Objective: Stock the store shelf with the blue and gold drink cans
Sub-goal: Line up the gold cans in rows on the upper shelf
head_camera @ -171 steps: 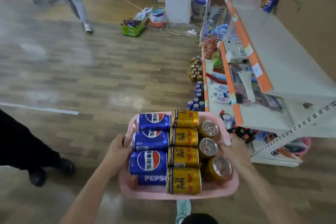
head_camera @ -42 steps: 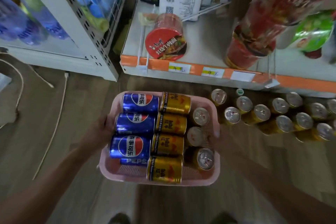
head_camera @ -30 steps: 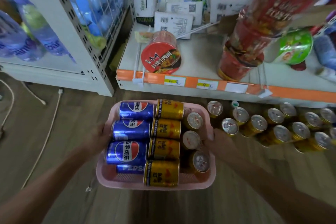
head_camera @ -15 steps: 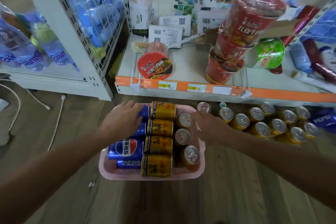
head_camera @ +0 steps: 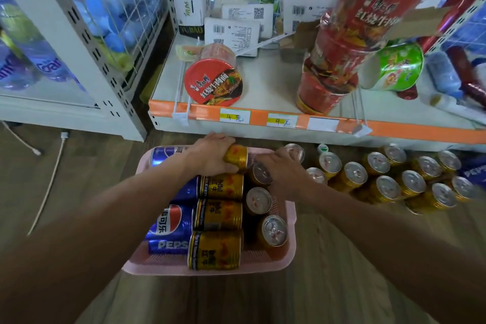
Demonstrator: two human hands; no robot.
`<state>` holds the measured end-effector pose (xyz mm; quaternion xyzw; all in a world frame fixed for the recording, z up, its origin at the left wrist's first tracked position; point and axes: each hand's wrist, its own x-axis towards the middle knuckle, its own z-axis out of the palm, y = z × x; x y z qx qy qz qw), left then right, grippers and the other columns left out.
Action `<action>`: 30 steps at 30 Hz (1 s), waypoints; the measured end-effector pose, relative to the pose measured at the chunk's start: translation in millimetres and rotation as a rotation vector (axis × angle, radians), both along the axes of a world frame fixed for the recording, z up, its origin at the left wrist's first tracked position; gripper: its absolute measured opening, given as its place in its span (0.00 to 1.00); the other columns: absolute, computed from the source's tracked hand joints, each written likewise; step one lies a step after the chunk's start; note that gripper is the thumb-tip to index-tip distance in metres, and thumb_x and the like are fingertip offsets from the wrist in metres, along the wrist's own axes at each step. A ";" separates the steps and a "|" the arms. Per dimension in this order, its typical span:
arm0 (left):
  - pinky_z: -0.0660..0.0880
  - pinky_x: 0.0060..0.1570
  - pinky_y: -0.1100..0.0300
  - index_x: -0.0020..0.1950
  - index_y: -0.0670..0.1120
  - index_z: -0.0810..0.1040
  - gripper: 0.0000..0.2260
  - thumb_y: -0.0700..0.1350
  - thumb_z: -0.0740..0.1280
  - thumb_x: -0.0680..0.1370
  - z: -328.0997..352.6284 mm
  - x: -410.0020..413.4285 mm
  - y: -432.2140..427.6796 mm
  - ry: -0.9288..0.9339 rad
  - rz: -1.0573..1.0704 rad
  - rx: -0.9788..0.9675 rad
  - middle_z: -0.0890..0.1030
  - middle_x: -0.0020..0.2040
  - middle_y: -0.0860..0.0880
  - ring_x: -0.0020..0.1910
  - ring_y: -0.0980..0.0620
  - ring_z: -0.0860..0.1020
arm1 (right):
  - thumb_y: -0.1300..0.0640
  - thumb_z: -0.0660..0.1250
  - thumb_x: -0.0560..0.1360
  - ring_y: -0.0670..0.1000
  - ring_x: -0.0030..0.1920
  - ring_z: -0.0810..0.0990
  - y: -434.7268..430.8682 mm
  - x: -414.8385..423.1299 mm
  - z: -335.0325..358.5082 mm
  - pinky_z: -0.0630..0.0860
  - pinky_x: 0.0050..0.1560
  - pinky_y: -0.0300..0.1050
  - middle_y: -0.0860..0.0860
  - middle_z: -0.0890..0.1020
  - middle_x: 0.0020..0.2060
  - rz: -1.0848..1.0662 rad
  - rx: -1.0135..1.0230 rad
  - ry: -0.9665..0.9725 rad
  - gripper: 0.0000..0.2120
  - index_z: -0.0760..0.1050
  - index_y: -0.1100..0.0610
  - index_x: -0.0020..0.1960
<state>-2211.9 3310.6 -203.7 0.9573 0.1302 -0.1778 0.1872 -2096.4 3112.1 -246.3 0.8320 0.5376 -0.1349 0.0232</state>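
Observation:
A pink basket (head_camera: pixel 263 265) stands on the floor in front of the shelf. It holds blue Pepsi cans (head_camera: pixel 171 223) lying on the left, gold cans (head_camera: pixel 218 214) lying in the middle and upright gold cans (head_camera: pixel 273 230) on the right. My left hand (head_camera: pixel 210 158) grips the farthest lying gold can (head_camera: pixel 238 156). My right hand (head_camera: pixel 286 176) curls against the farthest upright gold can (head_camera: pixel 260 172); whether it grips that can is unclear. Several more gold cans (head_camera: pixel 386 187) stand on the floor under the shelf.
The orange-edged shelf (head_camera: pixel 263 118) carries a tipped noodle cup (head_camera: pixel 213 81), a leaning stack of red cups (head_camera: pixel 342 60), a green cup (head_camera: pixel 394 68) and white boxes (head_camera: pixel 234 31). A rack of water bottles (head_camera: pixel 26 60) stands left. A white cable (head_camera: pixel 50 181) crosses the floor.
I carried the basket to the shelf and set it on the floor. Both hands left its rim; the left closed on the far gold can, the right reached the far upright can.

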 end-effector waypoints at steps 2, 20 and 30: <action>0.69 0.65 0.48 0.73 0.49 0.66 0.31 0.59 0.72 0.75 -1.5 -3.1 -0.9 -0.058 0.034 -0.022 0.71 0.66 0.48 0.65 0.47 0.69 | 0.52 0.75 0.69 0.54 0.69 0.64 -3.6 2.7 -1.2 0.62 0.73 0.57 0.49 0.72 0.69 -0.067 0.078 0.127 0.36 0.65 0.50 0.73; 0.80 0.57 0.41 0.67 0.53 0.71 0.24 0.56 0.74 0.75 38.8 -34.3 -21.9 -0.385 0.779 -1.104 0.83 0.59 0.47 0.53 0.46 0.85 | 0.56 0.73 0.74 0.48 0.54 0.84 0.9 16.6 83.7 0.82 0.50 0.47 0.48 0.83 0.55 -0.597 0.572 1.372 0.20 0.72 0.48 0.63; 0.79 0.57 0.37 0.61 0.55 0.76 0.29 0.63 0.77 0.64 42.0 -27.4 -48.9 -0.422 0.954 -1.192 0.86 0.53 0.48 0.52 0.44 0.85 | 0.47 0.81 0.64 0.63 0.62 0.80 0.4 -0.5 68.6 0.75 0.65 0.65 0.62 0.80 0.62 -0.700 0.611 1.544 0.38 0.72 0.58 0.69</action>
